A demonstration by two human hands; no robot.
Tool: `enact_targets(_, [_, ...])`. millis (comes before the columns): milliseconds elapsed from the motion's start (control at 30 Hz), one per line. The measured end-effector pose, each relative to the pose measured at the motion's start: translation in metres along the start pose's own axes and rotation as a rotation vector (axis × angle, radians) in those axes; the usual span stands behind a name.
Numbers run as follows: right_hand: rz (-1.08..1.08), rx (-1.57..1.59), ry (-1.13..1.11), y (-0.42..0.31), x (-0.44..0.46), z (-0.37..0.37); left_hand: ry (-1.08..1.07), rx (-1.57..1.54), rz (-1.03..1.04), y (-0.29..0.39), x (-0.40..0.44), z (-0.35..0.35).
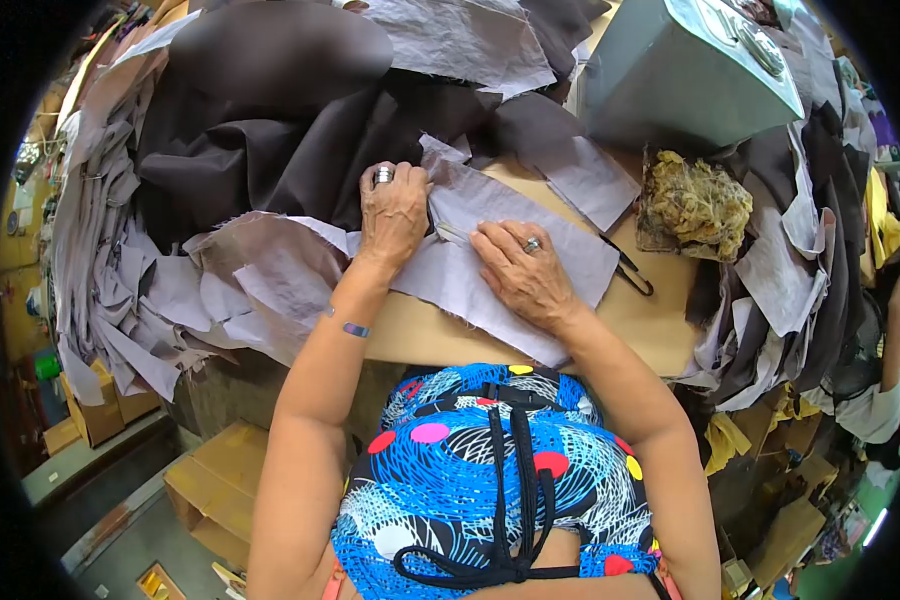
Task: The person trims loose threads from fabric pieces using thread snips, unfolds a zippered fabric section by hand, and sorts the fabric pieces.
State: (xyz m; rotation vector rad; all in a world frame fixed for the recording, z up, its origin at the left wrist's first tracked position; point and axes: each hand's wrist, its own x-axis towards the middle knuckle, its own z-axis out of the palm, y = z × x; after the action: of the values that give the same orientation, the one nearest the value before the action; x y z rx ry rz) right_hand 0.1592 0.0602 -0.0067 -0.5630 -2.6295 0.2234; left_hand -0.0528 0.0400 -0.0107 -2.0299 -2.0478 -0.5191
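A light grey-lilac fabric piece (560, 245) with frayed edges lies across the tan tabletop (420, 335). At its left side, my left hand (395, 215) has its fingers curled down and closed on the cloth; the fingertips are partly hidden. My right hand (525, 270) rests on the middle of the same piece, palm down, fingers slightly bent over it. Between the two hands a small pale fold or tab shows in the cloth, too small to make out. Dark brown fabric (260, 160) bunches up beyond my left hand.
A metal can (660, 85) stands at the back right, beside a crusty yellowish lump (695, 205). A black-handled tool (630, 270) is partly under the cloth. Fabric stacks hang over the left (120, 250) and right (785, 260) edges. A cardboard box (215, 485) sits below left.
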Motion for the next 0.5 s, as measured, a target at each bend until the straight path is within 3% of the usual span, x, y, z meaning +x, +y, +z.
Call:
enact_targets(133, [-0.086,-0.105,-0.032,0.0,-0.0076,0.0,0.02,-0.023,0.031,-0.0016,0.0,-0.0004])
enact_targets(500, [-0.075,0.035,-0.034,0.0002,0.0008,0.0008,0.096,-0.035,0.099,-0.007,-0.0028,-0.0013])
